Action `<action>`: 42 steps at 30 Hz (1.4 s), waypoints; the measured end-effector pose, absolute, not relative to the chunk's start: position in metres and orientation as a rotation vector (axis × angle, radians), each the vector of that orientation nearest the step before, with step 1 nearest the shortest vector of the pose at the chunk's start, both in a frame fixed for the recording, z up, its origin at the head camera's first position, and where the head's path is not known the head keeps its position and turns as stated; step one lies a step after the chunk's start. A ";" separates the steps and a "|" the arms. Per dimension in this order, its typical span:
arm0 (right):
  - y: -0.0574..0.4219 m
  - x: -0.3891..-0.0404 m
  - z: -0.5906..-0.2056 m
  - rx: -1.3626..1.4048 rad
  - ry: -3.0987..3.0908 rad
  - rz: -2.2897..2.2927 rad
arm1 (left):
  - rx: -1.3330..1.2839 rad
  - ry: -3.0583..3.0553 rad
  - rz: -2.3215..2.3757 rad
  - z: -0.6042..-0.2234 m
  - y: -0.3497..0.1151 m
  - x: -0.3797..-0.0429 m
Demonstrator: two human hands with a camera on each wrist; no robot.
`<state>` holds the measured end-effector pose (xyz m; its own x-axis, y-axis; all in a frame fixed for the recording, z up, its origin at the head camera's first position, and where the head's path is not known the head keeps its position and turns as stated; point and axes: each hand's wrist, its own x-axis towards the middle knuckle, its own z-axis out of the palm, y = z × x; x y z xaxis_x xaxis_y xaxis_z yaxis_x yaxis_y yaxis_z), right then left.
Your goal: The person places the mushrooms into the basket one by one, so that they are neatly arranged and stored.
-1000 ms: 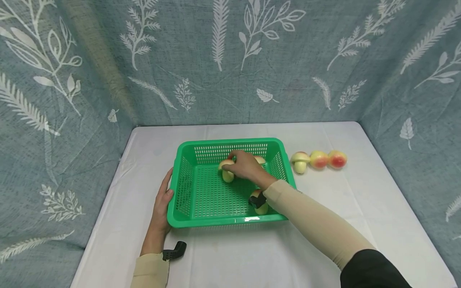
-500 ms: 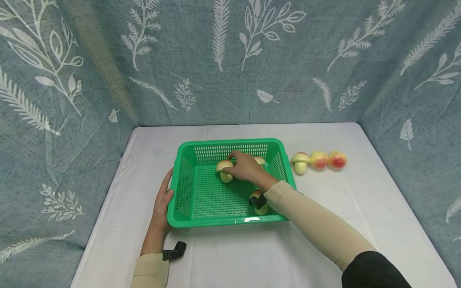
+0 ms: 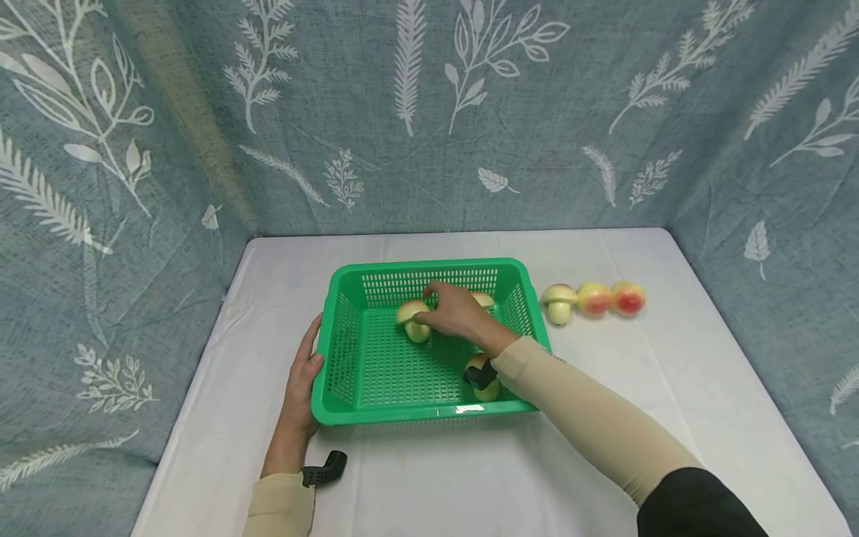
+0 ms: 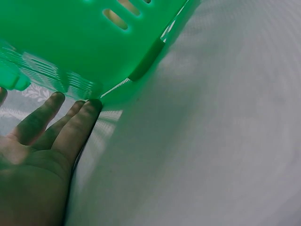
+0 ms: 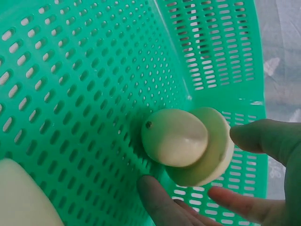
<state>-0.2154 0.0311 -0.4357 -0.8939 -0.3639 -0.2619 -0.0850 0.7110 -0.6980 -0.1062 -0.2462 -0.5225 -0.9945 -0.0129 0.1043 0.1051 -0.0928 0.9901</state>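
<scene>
A green perforated plastic basket (image 3: 376, 416) stands mid-table. Inside it, a toy mushroom (image 3: 413, 322) with a cream stem and rosy cap lies at my right hand (image 3: 458, 312). Seen from the right wrist, the thumb (image 5: 256, 136) is right at the cap's edge, while the other fingers (image 5: 160, 200) are spread apart beside the mushroom (image 5: 176, 136). My left hand (image 3: 302, 384) rests against the basket's left outer side; its fingers look straight in the left wrist view. Another mushroom (image 3: 483, 300) is partly hidden behind my right hand, and one more (image 3: 488, 389) lies below the right wrist.
To the right of the basket a mushroom (image 3: 558, 303) lies on the white table (image 3: 429, 477), followed by two round yellow-and-red pieces (image 3: 611, 298) in a row. Patterned grey-blue cloth (image 3: 376, 171) encloses the table at the back and sides.
The mushroom at my right hand has shifted a little to the left inside the basket. The right hand has barely moved, and my left hand stays at the basket's side.
</scene>
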 end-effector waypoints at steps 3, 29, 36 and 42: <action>0.029 -0.217 -0.436 -0.360 2.541 -1.007 | -0.107 -2.058 -2.265 -0.523 -0.247 -0.107; 0.029 -0.220 -0.418 -0.370 2.613 -0.984 | -0.087 -2.072 -2.261 -0.519 -0.248 -0.108; 0.039 -0.215 -0.398 -0.401 2.580 -1.121 | -0.092 -2.073 -2.258 -0.519 -0.247 -0.107; 0.057 -0.216 -0.380 -0.399 2.587 -1.251 | -0.084 -2.072 -2.263 -0.521 -0.247 -0.107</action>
<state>-0.2158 0.0575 -0.3801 -0.9338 -0.3448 -0.0957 -0.1392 0.5963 -0.7906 -0.1073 -0.2471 -0.5209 -0.9959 -0.0164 0.0889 0.0900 -0.0872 0.9921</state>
